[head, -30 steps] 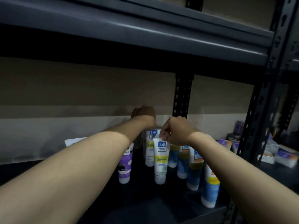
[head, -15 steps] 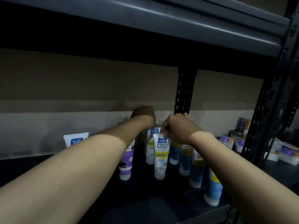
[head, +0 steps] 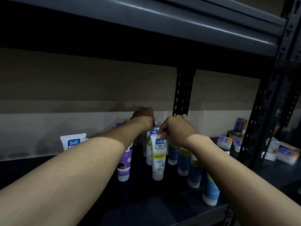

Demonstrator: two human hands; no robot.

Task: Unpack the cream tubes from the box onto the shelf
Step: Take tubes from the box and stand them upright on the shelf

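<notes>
Right hand (head: 175, 130) pinches the white tube (head: 158, 160) well behind the shelf (head: 143, 203) front edge (left hand (head: 144, 115): grip unseen); a jolt could domino the blue tubes (head: 193, 175).

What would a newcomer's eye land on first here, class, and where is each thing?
First, two bare forearms reaching in from the bottom corners, the right hand pinching the top of an upright white Vitamin C tube at centre. Right of it a row of blue tubes runs toward the front of the dark shelf; the left hand reaches further back, its fingers hidden.
</notes>
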